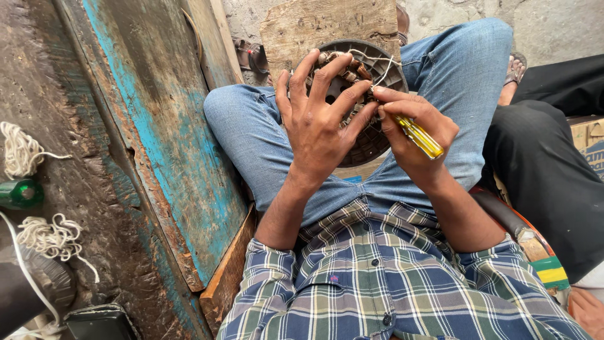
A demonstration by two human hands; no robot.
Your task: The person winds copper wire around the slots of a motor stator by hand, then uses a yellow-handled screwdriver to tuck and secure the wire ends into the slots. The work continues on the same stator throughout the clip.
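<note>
Between your knees, propped on your lap, sits the round motor winding — a dark ring with copper coils and pale thread laced around them. It stands tilted, its flat face turned toward you and its axis pointing back at your chest, so it has no real long side; the rim runs from 12 o'clock near the wooden board down to 6 o'clock against your jeans.

Your left hand lies spread over the face of the ring, fingers splayed and pressing on the coils rather than closed around anything. Your right hand is clenched on a yellow-handled screwdriver, its long axis running from 4 o'clock at the handle up to 10 o'clock, where the tip meets the coils by the thread.

By the look of it, the ring is heavy and stiff — take it by the outer rim. The copper wire and thread seem easy to nick, so keep the tip shallow.

At 9 o'clock, on the worn blue-painted table, lie bundles of cord and a green bottle. Another person's dark trouser leg sits at 3 o'clock.
</note>
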